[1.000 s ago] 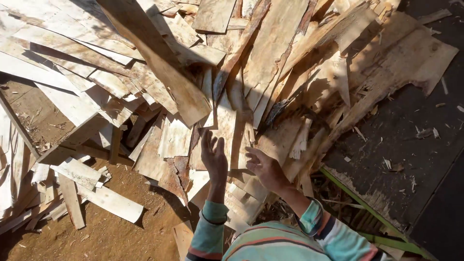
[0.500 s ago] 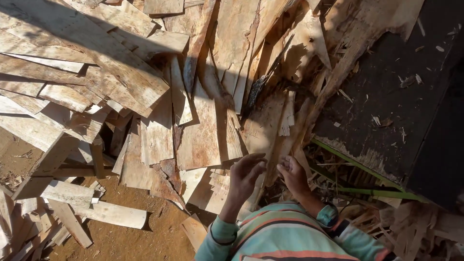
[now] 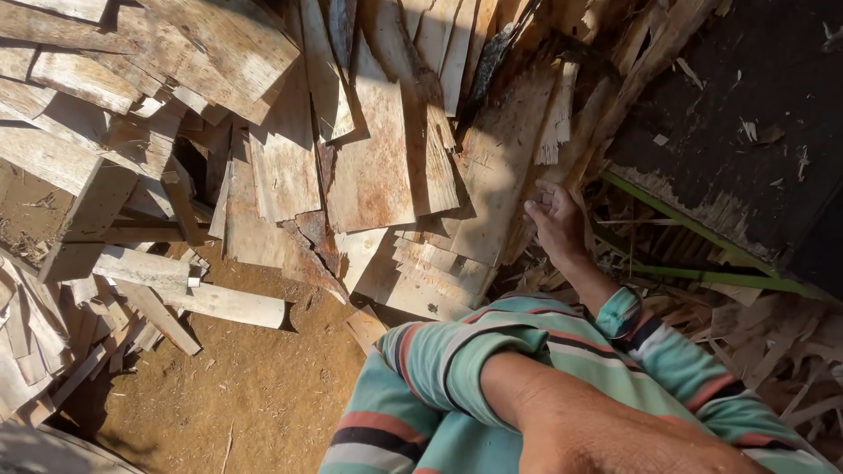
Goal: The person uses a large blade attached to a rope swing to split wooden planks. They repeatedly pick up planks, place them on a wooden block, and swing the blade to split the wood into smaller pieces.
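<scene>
Half a second ago both hands gripped a thin strip held upright before the pile; now that strip is out of the hands. The right hand (image 3: 558, 221) reaches alone to the pile's right edge, fingers loosely curled and a little apart, pinching nothing, their tips at the lower end of a leaning slat (image 3: 590, 140). The left forearm (image 3: 562, 408) now crosses the foreground in a striped sleeve; its hand is out of view, so its fingers cannot be told. The slat is pale, rough and splintered, tilted up to the right, between a broad veneer sheet (image 3: 496, 175) and a dark board (image 3: 738, 132).
</scene>
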